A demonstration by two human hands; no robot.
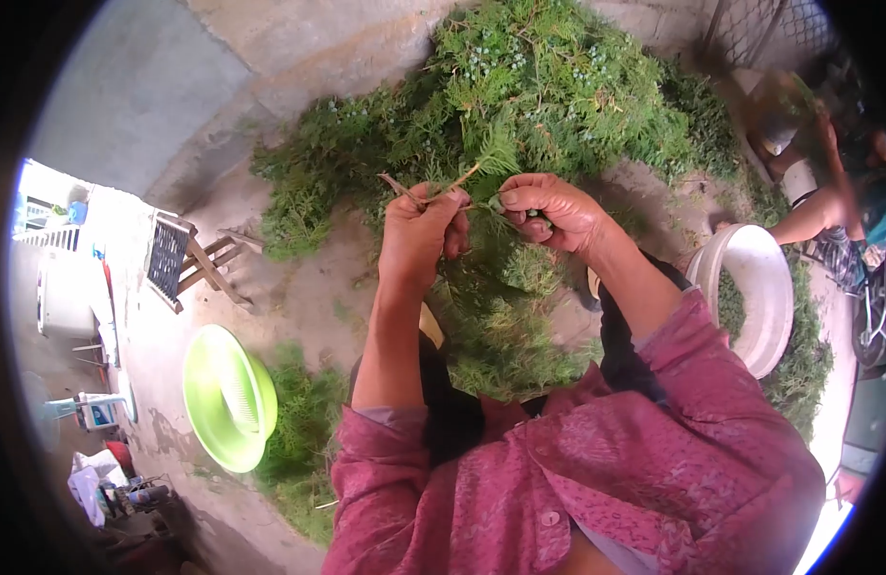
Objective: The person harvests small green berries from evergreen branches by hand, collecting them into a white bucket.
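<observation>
In front of my chest, my left hand [422,230] is closed around an evergreen twig [397,189]; its bare brown end sticks out past the thumb. From the same grip a feathery green sprig [496,158] points up and away. My right hand [556,213] is closed close beside it, thumb and fingers pinched on small green pieces, probably cones, too small to make out surely. More flat, fern-like foliage [477,273] hangs beneath both hands. Beyond them lies a large heap of evergreen branches [548,86] dotted with pale bluish cones.
A lime-green basin [202,402] stands on the concrete floor at left, beside loose cut greenery [299,417]. A white bucket [780,297] is tilted near my right elbow. A small wooden stool [199,264] sits at upper left. Another person's arm [812,216] shows at the right edge.
</observation>
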